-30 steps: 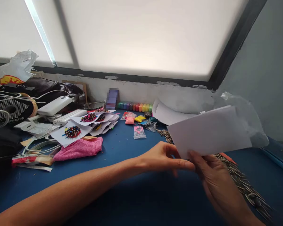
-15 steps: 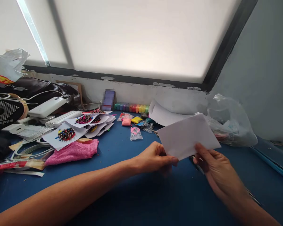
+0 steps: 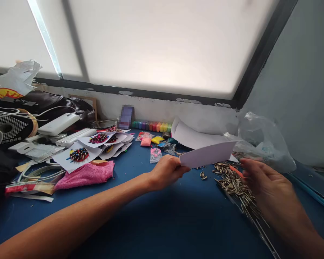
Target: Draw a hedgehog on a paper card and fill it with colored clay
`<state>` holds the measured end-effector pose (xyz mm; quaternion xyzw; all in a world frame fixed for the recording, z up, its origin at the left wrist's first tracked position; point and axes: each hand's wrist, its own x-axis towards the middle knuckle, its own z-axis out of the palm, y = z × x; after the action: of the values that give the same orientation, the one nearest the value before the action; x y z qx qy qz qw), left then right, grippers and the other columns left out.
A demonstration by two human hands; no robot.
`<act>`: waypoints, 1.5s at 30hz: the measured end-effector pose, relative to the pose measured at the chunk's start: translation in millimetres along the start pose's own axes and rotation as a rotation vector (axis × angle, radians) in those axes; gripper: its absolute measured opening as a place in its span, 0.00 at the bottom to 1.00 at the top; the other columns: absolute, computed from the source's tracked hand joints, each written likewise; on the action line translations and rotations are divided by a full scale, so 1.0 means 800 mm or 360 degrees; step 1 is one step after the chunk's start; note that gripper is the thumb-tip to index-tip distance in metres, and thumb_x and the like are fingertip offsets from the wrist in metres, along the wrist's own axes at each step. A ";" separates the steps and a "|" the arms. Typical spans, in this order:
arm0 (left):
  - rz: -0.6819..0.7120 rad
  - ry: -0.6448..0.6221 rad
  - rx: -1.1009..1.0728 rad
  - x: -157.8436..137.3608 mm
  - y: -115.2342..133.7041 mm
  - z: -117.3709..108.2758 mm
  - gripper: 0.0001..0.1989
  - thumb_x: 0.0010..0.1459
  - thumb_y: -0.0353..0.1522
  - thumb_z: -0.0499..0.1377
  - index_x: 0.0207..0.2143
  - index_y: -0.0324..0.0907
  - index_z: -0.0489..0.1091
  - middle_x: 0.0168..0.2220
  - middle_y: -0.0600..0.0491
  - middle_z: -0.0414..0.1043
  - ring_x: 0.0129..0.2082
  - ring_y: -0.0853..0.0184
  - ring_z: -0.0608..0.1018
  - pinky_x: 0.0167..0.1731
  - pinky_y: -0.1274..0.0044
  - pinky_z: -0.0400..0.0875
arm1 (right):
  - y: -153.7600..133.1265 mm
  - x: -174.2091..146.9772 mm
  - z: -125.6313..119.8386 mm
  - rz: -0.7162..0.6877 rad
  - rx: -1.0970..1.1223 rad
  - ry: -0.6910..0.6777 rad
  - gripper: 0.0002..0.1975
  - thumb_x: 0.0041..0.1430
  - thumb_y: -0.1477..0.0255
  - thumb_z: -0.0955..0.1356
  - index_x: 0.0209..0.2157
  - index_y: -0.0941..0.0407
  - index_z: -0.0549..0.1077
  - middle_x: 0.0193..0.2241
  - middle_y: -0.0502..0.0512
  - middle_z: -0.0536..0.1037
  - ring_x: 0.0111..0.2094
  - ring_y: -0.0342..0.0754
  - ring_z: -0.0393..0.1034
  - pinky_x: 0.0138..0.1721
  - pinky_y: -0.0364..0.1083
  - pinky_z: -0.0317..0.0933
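My left hand (image 3: 167, 173) pinches the left end of a small white sheet of paper (image 3: 207, 154), which is tipped so that it looks narrow. My right hand (image 3: 270, 190) is off the sheet, over the right side of a heap of striped sunflower seeds (image 3: 232, 181). Its fingers are curled and smeared by motion, so their grip is unclear. An orange strip (image 3: 236, 171) shows at the fingertips; whether they touch it I cannot tell. A few loose seeds (image 3: 203, 175) lie below the sheet. Long thin metal tools (image 3: 259, 230) lie beside the heap.
White cards with seed-and-clay figures (image 3: 79, 155) overlap at left, above a pink cloth (image 3: 86, 175). Small clay packets (image 3: 157, 139) and a row of coloured clay (image 3: 152, 126) sit at the back. More paper (image 3: 191, 135) and a plastic bag (image 3: 267, 144) stand back right.
My right hand has let go of the sheet and moved right, baring the seed heap. The sheet has tilted flatter in my left hand, which has shifted slightly left.
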<state>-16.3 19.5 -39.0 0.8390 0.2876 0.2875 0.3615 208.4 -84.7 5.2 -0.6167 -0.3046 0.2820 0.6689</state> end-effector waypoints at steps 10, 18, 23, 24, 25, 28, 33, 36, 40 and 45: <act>0.0012 -0.0531 -0.0328 -0.003 0.008 -0.006 0.09 0.59 0.33 0.59 0.28 0.37 0.72 0.21 0.56 0.69 0.22 0.75 0.72 0.25 0.83 0.64 | 0.001 -0.019 0.008 -0.0172 -0.0481 -0.0309 0.21 0.45 0.52 0.74 0.38 0.50 0.81 0.38 0.51 0.83 0.44 0.57 0.76 0.41 0.47 0.73; -0.0196 -0.0590 -0.0936 0.002 0.015 -0.031 0.19 0.56 0.46 0.62 0.31 0.36 0.73 0.28 0.52 0.74 0.24 0.73 0.75 0.30 0.79 0.70 | -0.002 -0.020 0.011 0.0011 -0.0453 -0.0121 0.16 0.49 0.55 0.72 0.33 0.51 0.80 0.22 0.52 0.79 0.23 0.52 0.74 0.18 0.46 0.67; -0.0352 -0.0672 -0.1167 -0.001 0.020 -0.011 0.18 0.49 0.43 0.68 0.32 0.36 0.74 0.30 0.50 0.77 0.22 0.72 0.76 0.24 0.79 0.70 | 0.002 -0.025 0.014 -0.0128 -0.0547 -0.0258 0.16 0.46 0.53 0.72 0.31 0.50 0.80 0.22 0.51 0.78 0.19 0.49 0.69 0.16 0.45 0.62; -0.0383 -0.0668 -0.1211 -0.002 0.019 -0.006 0.18 0.48 0.42 0.69 0.32 0.35 0.74 0.30 0.50 0.77 0.21 0.72 0.76 0.23 0.79 0.69 | 0.004 -0.025 0.014 -0.0159 -0.0559 -0.0280 0.17 0.45 0.52 0.72 0.31 0.50 0.80 0.21 0.51 0.78 0.19 0.49 0.68 0.16 0.45 0.61; -0.0411 -0.0663 -0.1239 -0.003 0.019 -0.002 0.17 0.48 0.41 0.69 0.32 0.35 0.74 0.29 0.51 0.77 0.20 0.72 0.76 0.22 0.79 0.69 | 0.005 -0.026 0.014 -0.0193 -0.0576 -0.0287 0.18 0.45 0.51 0.72 0.30 0.50 0.80 0.21 0.51 0.77 0.19 0.49 0.68 0.16 0.45 0.61; -0.0465 -0.0660 -0.1243 -0.002 0.013 0.000 0.16 0.50 0.40 0.68 0.32 0.35 0.74 0.31 0.50 0.78 0.20 0.72 0.76 0.22 0.80 0.68 | 0.009 -0.025 0.011 -0.0289 -0.0682 -0.0248 0.18 0.47 0.50 0.71 0.29 0.51 0.80 0.20 0.49 0.75 0.20 0.48 0.67 0.18 0.44 0.60; -0.0527 -0.0544 -0.1046 0.010 -0.008 -0.029 0.16 0.50 0.40 0.67 0.31 0.35 0.72 0.33 0.48 0.79 0.23 0.71 0.77 0.24 0.79 0.69 | 0.004 -0.017 0.008 -0.0289 -0.0718 -0.0110 0.17 0.48 0.53 0.70 0.29 0.52 0.79 0.19 0.49 0.76 0.24 0.50 0.70 0.22 0.45 0.63; -0.0585 -0.0156 -0.0793 0.015 -0.012 -0.054 0.19 0.52 0.42 0.66 0.35 0.35 0.72 0.34 0.46 0.78 0.24 0.71 0.77 0.25 0.79 0.68 | -0.001 -0.018 0.011 -0.0168 -0.0644 -0.0155 0.17 0.44 0.53 0.72 0.28 0.52 0.79 0.20 0.50 0.77 0.22 0.51 0.71 0.19 0.46 0.64; -0.0350 -0.0186 -0.0758 0.012 0.003 -0.066 0.25 0.56 0.47 0.61 0.50 0.40 0.70 0.48 0.47 0.75 0.42 0.67 0.78 0.37 0.78 0.70 | 0.007 -0.033 0.021 0.0120 -0.0484 -0.0697 0.20 0.41 0.52 0.74 0.32 0.53 0.80 0.22 0.51 0.78 0.20 0.49 0.70 0.17 0.45 0.63; -0.0509 -0.0790 -0.0647 0.008 0.006 -0.055 0.14 0.47 0.38 0.67 0.32 0.38 0.76 0.30 0.52 0.77 0.27 0.69 0.76 0.27 0.79 0.67 | 0.022 -0.041 0.025 0.0032 -0.0520 -0.0935 0.21 0.48 0.49 0.71 0.27 0.54 0.77 0.19 0.48 0.75 0.19 0.43 0.67 0.18 0.40 0.61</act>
<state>-40.9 40.9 -8.5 0.7386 0.2556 0.0661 0.6203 171.8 -94.9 -13.2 -0.6111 -0.5195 0.4017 0.4421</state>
